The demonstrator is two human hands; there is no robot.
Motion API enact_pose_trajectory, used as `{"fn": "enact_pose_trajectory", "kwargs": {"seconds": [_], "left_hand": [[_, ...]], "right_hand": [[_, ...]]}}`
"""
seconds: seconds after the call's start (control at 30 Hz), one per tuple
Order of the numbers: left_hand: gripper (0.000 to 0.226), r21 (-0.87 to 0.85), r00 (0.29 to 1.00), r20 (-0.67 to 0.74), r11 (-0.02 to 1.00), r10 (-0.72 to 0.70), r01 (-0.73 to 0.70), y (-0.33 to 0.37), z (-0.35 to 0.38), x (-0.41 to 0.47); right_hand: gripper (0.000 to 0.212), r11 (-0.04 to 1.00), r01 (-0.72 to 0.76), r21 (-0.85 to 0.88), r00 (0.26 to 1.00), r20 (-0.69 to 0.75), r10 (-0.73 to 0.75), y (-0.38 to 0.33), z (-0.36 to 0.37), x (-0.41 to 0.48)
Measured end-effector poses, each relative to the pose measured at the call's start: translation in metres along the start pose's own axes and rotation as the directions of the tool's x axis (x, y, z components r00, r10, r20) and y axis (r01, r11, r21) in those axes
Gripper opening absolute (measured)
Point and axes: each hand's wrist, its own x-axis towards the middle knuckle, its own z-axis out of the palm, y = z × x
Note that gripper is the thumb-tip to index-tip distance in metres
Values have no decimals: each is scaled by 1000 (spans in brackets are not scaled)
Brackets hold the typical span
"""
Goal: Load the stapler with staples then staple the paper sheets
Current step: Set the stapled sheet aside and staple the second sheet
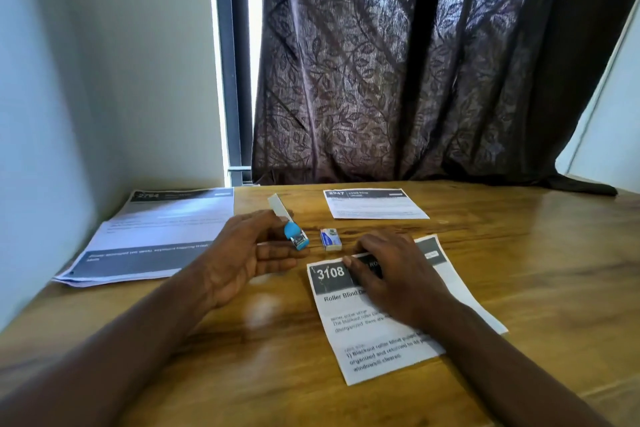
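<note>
- Stapler (292, 230), small, blue, rigid and likely light, lies on the bench (519, 270) touching the left hand's (242, 253) open fingertips, unheld; best pinched by its sides.
- Right hand (391, 274) lies flat, pressing the paper sheet (377, 347); staple box (330, 239) sits between the hands.

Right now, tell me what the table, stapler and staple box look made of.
Table: wood, glossy; grain and window glare show. Stapler: blue plastic with shiny metal at its near end, apparently. Staple box: printed cardboard, probably.
</note>
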Motion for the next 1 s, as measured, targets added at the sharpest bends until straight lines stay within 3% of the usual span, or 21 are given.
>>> {"fn": "enact_pose_trajectory", "kwargs": {"seconds": [0.17,0.47,0.6,0.8,0.9,1.0], "left_hand": [[20,105,997,-19,991,80,-78,-11,3,3],[23,214,975,-67,958,211,-192,-18,10,4],[22,473,950,-11,839,312,-270,-21,10,6],[14,653,875,-32,672,484,-348,-18,12,2],[26,659,914,19,682,406,-317,-16,11,1],[48,449,981,132,874,141,-186,-13,6,1]], "right_hand": [[36,999,46,-14,998,-36,-46,-7,-2,1],[31,988,134,-80,986,-84,-141,-12,1,1],[26,981,165,-106,978,-110,-177,-11,3,1],[25,978,175,-112,978,-94,-186,-11,4,1],[30,979,168,-116,982,-69,-177,-11,3,0],[38,982,150,-113,987,-48,-156,-11,3,1]]}}
